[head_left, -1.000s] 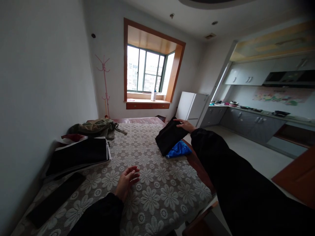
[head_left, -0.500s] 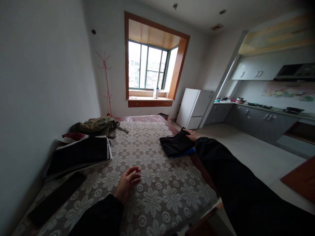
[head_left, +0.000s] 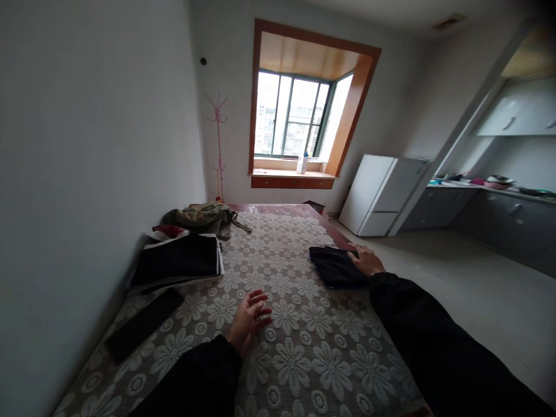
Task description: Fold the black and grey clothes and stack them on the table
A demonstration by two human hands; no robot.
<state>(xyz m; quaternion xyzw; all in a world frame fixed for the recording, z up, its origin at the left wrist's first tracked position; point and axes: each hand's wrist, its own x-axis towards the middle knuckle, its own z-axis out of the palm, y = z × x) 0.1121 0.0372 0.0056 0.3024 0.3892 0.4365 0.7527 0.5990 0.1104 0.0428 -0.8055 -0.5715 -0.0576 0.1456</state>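
Observation:
A folded dark garment (head_left: 334,267), with a trace of blue along its lower edge, lies flat near the table's right edge. On its right side rests my right hand (head_left: 367,259), fingers stretched out over the cloth. My left hand (head_left: 249,319) hovers over or rests on the flowered lace tablecloth (head_left: 293,365), fingers apart and nothing in them; whether it touches the tablecloth I cannot tell. To its left is a long black flat object (head_left: 145,325). Behind that sits a stack of folded black and white items (head_left: 178,260).
A green-brown backpack (head_left: 200,217) and a small red item (head_left: 168,231) sit at the table's left rear, beside the wall. Beyond the table stand a pink coat rack (head_left: 219,145), a windowsill with a white bottle (head_left: 302,163), a white fridge (head_left: 380,194) and grey kitchen cabinets (head_left: 490,217).
The garment's raised far edge has come down and it now lies flatter, with less blue showing. My right hand has lowered onto it. The view has turned right; my left hand stays open.

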